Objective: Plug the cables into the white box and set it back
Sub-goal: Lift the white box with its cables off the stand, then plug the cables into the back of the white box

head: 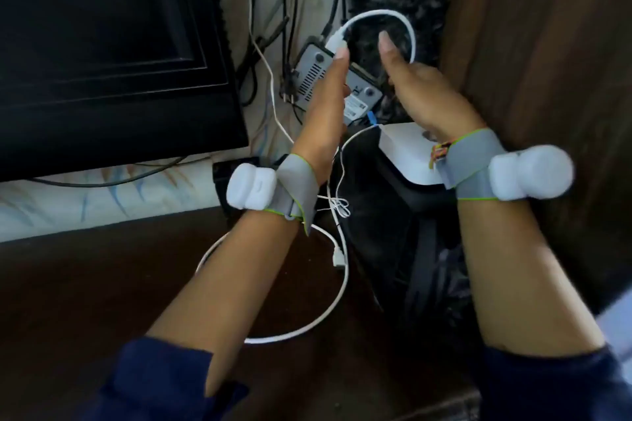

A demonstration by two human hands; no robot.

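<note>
- Dark monitor (102,55) fills the upper left corner of the view; behind its right edge we see a bundle of dark cables (290,10) hanging down.
- White box (407,154) lies flat on a black stand (386,232), just right of centre and partly under the right wrist. We judge it rigid, smooth and somewhat slippery, light enough for one hand; best gripped across its two side edges, not by the glossy top.
- Grey router (314,75), turned up on edge, stands beyond the box near the dark cables.
- White cable (407,27) arcs between the two hands above the router. It looks soft and springy; we would hold it by the stiff plug, not the cord.
- A second white cable (328,321) loops loose on the brown surface (85,301) below, its plug (338,258) free and unconnected.
- Left hand (328,106): fingers narrow, pinching the white plug (337,39) end of the arc.
- Right hand (424,96): curled around the other end of the arc, thumb raised; we cannot tell how firmly it grips.
- Judgement: no cable visibly seated in the box yet.
</note>
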